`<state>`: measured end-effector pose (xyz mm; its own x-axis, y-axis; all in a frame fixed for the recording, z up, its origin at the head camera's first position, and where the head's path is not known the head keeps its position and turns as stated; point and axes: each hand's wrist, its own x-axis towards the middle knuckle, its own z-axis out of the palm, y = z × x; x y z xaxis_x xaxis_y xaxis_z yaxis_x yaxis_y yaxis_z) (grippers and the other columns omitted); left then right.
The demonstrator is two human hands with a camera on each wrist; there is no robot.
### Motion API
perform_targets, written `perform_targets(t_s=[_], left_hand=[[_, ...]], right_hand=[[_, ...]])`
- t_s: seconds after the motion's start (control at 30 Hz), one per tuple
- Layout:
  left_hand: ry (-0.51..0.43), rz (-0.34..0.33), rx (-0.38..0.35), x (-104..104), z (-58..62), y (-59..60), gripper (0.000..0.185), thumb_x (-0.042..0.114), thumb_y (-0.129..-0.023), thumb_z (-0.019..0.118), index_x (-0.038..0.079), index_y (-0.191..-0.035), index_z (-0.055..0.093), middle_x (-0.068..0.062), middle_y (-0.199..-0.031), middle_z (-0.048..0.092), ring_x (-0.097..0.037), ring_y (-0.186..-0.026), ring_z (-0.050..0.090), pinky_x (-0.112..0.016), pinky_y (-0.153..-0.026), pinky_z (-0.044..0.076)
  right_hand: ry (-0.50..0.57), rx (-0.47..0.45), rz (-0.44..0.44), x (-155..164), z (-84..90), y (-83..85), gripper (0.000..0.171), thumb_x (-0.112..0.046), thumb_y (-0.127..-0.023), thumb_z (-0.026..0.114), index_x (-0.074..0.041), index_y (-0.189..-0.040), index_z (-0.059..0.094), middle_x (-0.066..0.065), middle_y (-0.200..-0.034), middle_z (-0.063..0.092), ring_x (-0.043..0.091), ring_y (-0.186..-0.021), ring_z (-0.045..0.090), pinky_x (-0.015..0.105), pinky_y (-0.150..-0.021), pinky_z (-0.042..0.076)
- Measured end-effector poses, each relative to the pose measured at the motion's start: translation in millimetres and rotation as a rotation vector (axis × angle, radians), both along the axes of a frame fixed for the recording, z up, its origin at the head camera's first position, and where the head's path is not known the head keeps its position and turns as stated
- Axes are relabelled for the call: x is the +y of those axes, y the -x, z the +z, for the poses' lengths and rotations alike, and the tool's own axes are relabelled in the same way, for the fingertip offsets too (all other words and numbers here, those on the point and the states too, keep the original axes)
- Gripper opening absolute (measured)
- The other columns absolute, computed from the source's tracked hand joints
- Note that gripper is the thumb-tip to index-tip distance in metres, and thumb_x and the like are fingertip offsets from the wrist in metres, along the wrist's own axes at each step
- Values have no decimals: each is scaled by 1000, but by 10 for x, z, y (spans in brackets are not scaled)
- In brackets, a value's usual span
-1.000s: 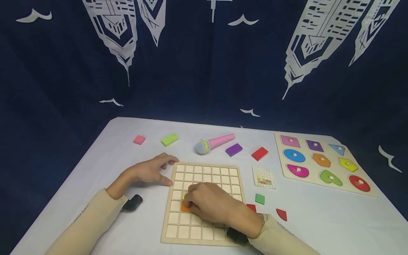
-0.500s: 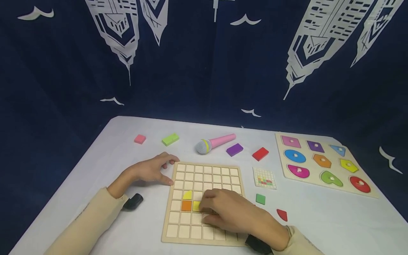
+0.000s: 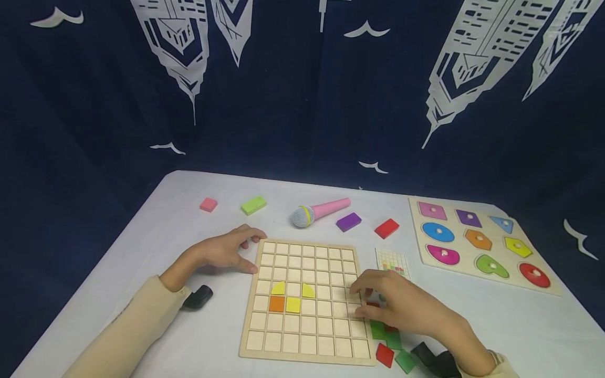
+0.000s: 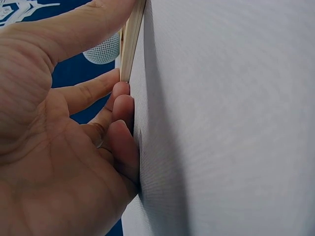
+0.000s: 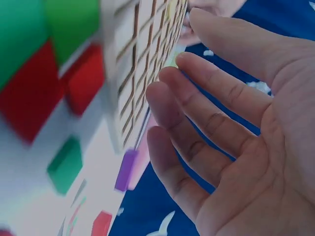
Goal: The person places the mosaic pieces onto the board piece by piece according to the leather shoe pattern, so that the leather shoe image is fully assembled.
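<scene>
Left hand [image 3: 222, 253]: rests on the white table [image 3: 189, 336] against the upper left corner of the wooden grid board [image 3: 307, 336]. Fingers are extended and loosely spread. The thumb lies along the board's left edge and the index finger [image 4: 98, 19] touches the board's edge. The remaining fingertips press on the table surface. Nothing is grasped.

Right hand [image 3: 402, 307]: positioned palm down at the right edge of the grid board, above a group of loose red and green tiles [image 3: 392, 341]. The right wrist view shows the fingers [image 5: 206, 123] straight and slightly separated, holding nothing. Whether the fingertips contact the board or the tiles cannot be determined.

Grid board contents: two yellow quarter-round tiles [image 3: 279, 288] in one row, with one empty cell between them. An orange square tile [image 3: 276, 304] and a yellow square tile [image 3: 293, 305] sit side by side in the row below.

A small pattern card [image 3: 392, 261] lies just beyond the right hand.
</scene>
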<state>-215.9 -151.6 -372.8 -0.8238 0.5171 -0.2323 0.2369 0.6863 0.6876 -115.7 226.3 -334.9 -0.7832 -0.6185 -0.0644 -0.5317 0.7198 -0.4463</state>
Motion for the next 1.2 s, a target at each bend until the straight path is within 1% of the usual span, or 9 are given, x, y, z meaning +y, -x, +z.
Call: perform_targets(t_s=[0.07, 0.17, 0.27, 0.37, 0.53, 0.67, 0.8, 0.97, 1.2], left_hand=[[4, 3, -5, 4, 4, 0, 78, 26, -76, 88, 16, -143, 49, -6, -125, 49, -24, -114, 44, -40, -96, 41], [7, 4, -8, 2, 1, 3, 78, 27, -76, 88, 16, -143, 49, -6, -126, 49, -24, -115, 44, -41, -96, 41], [8, -2, -7, -7, -6, 4, 78, 28, -76, 88, 16, -143, 49, -7, -127, 49, -25, -116, 45, -41, -96, 41], [12, -6, -3, -14, -7, 4, 77, 28, -77, 87, 17, -143, 48, -6, -127, 49, -25, -117, 45, -42, -96, 41], [7, -3, -8, -3, -11, -3, 79, 28, -77, 87, 16, -144, 48, -6, -128, 48, -25, -115, 45, -42, -96, 41], [8, 6, -12, 6, -16, -6, 79, 28, -76, 88, 16, -144, 48, -5, -128, 49, -25, -115, 45, -42, -97, 41], [11, 12, -12, 11, -15, -11, 79, 27, -76, 88, 16, -144, 48, -6, -126, 49, -25, -115, 45, -42, -96, 41], [7, 9, -15, 15, -15, -12, 80, 27, -76, 88, 15, -144, 48, -5, -126, 49, -24, -113, 45, -40, -94, 41], [13, -2, -2, 20, -16, 4, 79, 27, -76, 88, 16, -143, 48, -5, -125, 49, -24, -114, 45, -41, -94, 41]], right_hand=[[-10, -17, -27, 81, 16, 44, 27, -36, -87, 78, -23, -109, 72, -16, -97, 65, 6, -88, 57, 28, -78, 51], [-36, -14, -60, 182, 23, 105, 22, -27, -84, 81, -25, -103, 70, -17, -99, 65, 8, -91, 57, 31, -83, 53], [-58, -45, -90, 251, 24, 148, 23, -20, -81, 83, -28, -97, 68, -16, -98, 64, 10, -93, 58, 34, -84, 54], [-76, -83, -104, 310, 13, 185, 24, -21, -79, 85, -29, -93, 67, -16, -99, 64, 11, -94, 57, 33, -84, 54], [-84, -113, -114, 418, -37, 235, 27, -22, -76, 87, -28, -92, 66, -12, -102, 63, 13, -96, 57, 32, -85, 54], [-109, -145, -152, 460, -63, 253, 28, -21, -75, 87, -29, -91, 65, -9, -105, 63, 15, -97, 56, 35, -86, 54], [-122, -168, -182, 475, -77, 262, 29, -20, -76, 87, -29, -90, 64, -8, -103, 62, 15, -96, 55, 34, -85, 53], [-125, -161, -180, 473, -105, 251, 28, -18, -77, 86, -28, -89, 63, -9, -99, 60, 15, -95, 52, 34, -85, 51], [-129, -130, -177, 437, -121, 251, 27, -16, -77, 85, -26, -88, 63, -10, -89, 58, 14, -90, 52, 28, -77, 49]])
